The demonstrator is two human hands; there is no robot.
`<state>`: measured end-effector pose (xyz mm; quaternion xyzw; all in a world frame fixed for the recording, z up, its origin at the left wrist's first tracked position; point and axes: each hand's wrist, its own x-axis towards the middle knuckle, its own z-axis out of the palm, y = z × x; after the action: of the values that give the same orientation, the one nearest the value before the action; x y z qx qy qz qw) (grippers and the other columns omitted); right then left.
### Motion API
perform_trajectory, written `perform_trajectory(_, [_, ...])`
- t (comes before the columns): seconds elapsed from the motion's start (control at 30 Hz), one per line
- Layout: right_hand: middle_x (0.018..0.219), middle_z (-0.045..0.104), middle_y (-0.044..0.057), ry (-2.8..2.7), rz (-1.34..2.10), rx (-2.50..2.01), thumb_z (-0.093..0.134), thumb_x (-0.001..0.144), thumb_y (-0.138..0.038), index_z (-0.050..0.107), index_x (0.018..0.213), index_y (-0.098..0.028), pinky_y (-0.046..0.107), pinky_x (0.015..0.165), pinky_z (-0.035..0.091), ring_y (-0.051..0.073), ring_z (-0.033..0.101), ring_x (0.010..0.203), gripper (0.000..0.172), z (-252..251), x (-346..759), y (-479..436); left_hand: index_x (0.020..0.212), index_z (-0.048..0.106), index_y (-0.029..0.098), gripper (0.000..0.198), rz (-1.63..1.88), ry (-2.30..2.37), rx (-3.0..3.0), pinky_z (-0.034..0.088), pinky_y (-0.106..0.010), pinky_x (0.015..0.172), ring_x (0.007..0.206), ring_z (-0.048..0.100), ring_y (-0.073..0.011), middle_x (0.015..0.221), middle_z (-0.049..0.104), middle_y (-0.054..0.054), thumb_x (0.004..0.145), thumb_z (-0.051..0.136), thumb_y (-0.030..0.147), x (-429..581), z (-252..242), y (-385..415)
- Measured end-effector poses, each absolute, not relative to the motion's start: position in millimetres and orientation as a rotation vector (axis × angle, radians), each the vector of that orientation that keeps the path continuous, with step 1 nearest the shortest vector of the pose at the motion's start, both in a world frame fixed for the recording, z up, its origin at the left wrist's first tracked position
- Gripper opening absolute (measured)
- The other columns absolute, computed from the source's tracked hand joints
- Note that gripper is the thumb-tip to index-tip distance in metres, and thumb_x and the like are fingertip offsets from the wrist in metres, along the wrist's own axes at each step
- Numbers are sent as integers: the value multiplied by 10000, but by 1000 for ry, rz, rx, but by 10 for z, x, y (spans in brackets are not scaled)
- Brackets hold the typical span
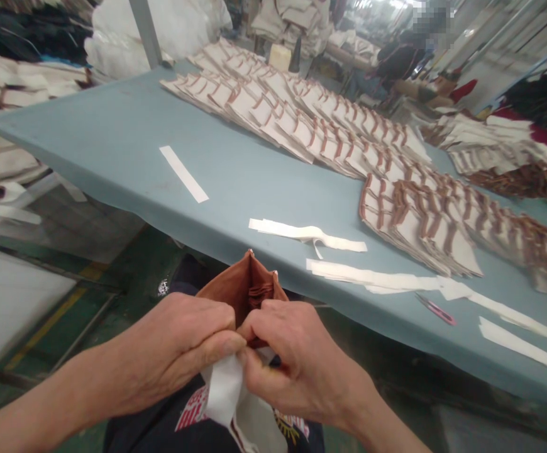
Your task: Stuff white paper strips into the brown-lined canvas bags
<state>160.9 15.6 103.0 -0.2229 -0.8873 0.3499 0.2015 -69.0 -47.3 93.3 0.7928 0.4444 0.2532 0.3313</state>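
Note:
Close to my body, just off the table edge, I hold a brown and off-white fabric piece (229,283) that gapes open like a bag, with folded layers inside. My left hand (186,340) is closed on its near edge, thumb pressed along the top. My right hand (295,355) pinches the same edge right beside it, the two thumbs almost touching. Below my fingers hangs a white strip-like part (225,387) with off-white cloth next to it. What lies between my fingertips is hidden.
The blue-covered table (113,138) bears white strips (306,234), a single strip (183,174), pink-handled thread snips (436,309) and long overlapping rows of brown-edged fabric pieces (297,126). More cloth stacks (500,151) lie at right. A person (400,60) is in the background.

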Motion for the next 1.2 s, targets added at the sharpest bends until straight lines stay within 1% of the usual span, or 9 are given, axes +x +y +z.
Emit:
perform_trajectory(0.27, [695,683,-18,-2506,925,-662,580,949,-136,560,765,-225,305,631,349,142,552,629,206,1069,1703,228,717,468,228,501,485,1062,1554,330,-250,539,613,437,-124,688,483,59,1151,467,478,-550,1053,-268])
perform_trajectory(0.4, [724,674,-28,-2398,1122,-689,611,963,-166,607,810,-216,285,661,377,130,561,657,161,1083,1780,288,677,396,234,510,588,1107,1570,259,-255,512,571,364,-111,637,364,76,1120,527,451,-472,1005,-233])
perform_trajectory(0.53, [682,529,-67,-2151,1645,-643,578,1023,-244,547,780,-222,249,600,351,99,447,596,247,1030,1777,368,656,337,248,688,635,963,1335,182,-270,475,535,228,-102,620,237,90,1062,552,760,-447,879,-236])
perform_trajectory(0.67, [657,382,-80,-1870,1956,-622,532,1113,-511,465,773,-239,243,546,307,100,331,576,441,871,1680,386,653,311,260,784,678,1008,1214,175,-262,473,547,194,-103,625,227,89,954,496,960,-462,737,-250])
perform_trajectory(0.77, [657,403,-78,-1896,1870,-675,507,1136,-556,465,785,-240,249,559,311,104,358,579,474,813,1648,330,648,312,260,733,680,1040,1236,176,-252,474,538,205,-101,610,233,92,997,531,865,-488,683,-273])
perform_trajectory(0.87, [704,550,-41,-2158,1461,-659,424,1185,-426,493,797,-233,276,647,374,124,488,630,439,840,1678,265,638,337,247,576,661,1059,1293,184,-239,479,523,226,-91,588,257,99,987,673,559,-522,723,-292])
perform_trajectory(0.97, [750,671,3,-2380,983,-543,326,1228,-369,591,868,-219,307,683,404,154,587,665,471,846,1701,229,644,359,232,434,614,1149,1553,205,-235,496,525,272,-89,593,276,97,972,625,332,-536,819,-339])
perform_trajectory(1.07, [685,660,9,-2430,644,-457,246,1251,-381,612,829,-217,331,635,380,161,569,613,582,742,1658,204,680,363,233,376,543,1227,1803,242,-262,527,533,367,-95,603,346,84,1027,507,253,-485,859,-473])
perform_trajectory(1.2, [594,588,-12,-2332,573,-334,167,1245,-472,546,741,-240,360,587,333,157,468,531,672,522,1568,181,741,290,254,321,632,1177,1812,247,-320,537,508,378,-109,608,350,69,1044,395,232,-349,720,-768])
